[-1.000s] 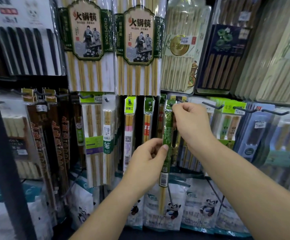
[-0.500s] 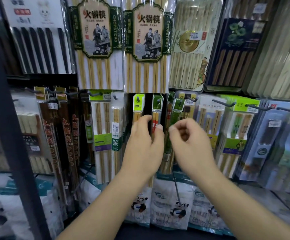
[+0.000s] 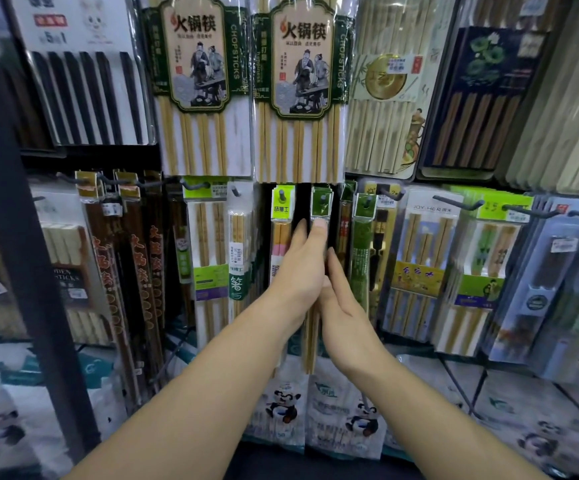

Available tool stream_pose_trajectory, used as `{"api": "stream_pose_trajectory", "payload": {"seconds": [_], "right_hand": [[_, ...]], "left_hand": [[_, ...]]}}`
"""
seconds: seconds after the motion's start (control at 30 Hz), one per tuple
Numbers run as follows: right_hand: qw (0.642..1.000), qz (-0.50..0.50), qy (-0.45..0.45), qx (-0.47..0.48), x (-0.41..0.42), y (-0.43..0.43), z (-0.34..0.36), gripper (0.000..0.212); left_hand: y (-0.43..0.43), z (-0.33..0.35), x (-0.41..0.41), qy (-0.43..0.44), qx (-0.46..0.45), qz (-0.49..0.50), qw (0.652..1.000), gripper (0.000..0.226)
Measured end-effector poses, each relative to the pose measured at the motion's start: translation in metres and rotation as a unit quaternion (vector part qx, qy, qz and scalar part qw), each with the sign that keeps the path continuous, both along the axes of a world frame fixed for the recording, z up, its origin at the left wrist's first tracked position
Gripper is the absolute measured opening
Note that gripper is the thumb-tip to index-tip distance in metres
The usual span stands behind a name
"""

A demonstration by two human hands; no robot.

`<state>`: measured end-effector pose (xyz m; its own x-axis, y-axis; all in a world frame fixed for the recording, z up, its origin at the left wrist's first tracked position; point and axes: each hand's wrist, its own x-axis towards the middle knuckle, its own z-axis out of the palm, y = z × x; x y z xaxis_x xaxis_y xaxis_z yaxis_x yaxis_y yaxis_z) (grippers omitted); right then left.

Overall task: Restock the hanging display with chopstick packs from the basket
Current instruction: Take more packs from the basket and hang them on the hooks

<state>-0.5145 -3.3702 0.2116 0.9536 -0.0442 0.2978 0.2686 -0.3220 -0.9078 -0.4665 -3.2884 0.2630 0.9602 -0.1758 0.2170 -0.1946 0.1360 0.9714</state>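
Observation:
A narrow chopstick pack with a dark green header (image 3: pixel 321 201) hangs on a peg in the middle row of the hanging display. My left hand (image 3: pixel 301 268) and my right hand (image 3: pixel 341 303) flank it with straight fingers pointing up. They press against its sides and hide most of its body. Its bamboo sticks (image 3: pixel 310 344) show below my wrists. Just to the right, a long green-sleeved pack (image 3: pixel 362 244) hangs from its own peg, apart from both hands. The basket is out of view.
Another slim pack with a lime header (image 3: pixel 282 206) hangs just left of my hands. Wide chopstick packs (image 3: pixel 302 84) fill the row above, and bare peg tips (image 3: pixel 478 204) stick out at the right. Panda-printed bags (image 3: pixel 283 407) line the bottom. A dark post (image 3: pixel 21 216) stands at left.
My right hand released the green-sleeved pack, which now hangs on its peg. Both hands shifted left and flattened against the neighbouring dark-green-header pack.

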Motion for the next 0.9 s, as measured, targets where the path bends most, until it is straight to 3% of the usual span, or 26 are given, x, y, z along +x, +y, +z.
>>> {"api": "stream_pose_trajectory", "payload": {"seconds": [0.27, 0.47, 0.9], "right_hand": [[0.998, 0.018, -0.035, 0.044, 0.027, 0.0, 0.008, 0.057], [0.998, 0.02, -0.046, 0.043, 0.028, -0.001, -0.002, 0.074], [0.996, 0.026, -0.027, 0.085, 0.042, -0.002, -0.016, 0.056]], "left_hand": [[-0.004, 0.002, 0.012, -0.013, -0.006, 0.014, 1.0, 0.06], [0.0, -0.011, 0.009, -0.018, 0.001, 0.003, 1.0, 0.061], [-0.004, -0.03, 0.017, 0.01, -0.006, 0.021, 1.0, 0.06]]}}
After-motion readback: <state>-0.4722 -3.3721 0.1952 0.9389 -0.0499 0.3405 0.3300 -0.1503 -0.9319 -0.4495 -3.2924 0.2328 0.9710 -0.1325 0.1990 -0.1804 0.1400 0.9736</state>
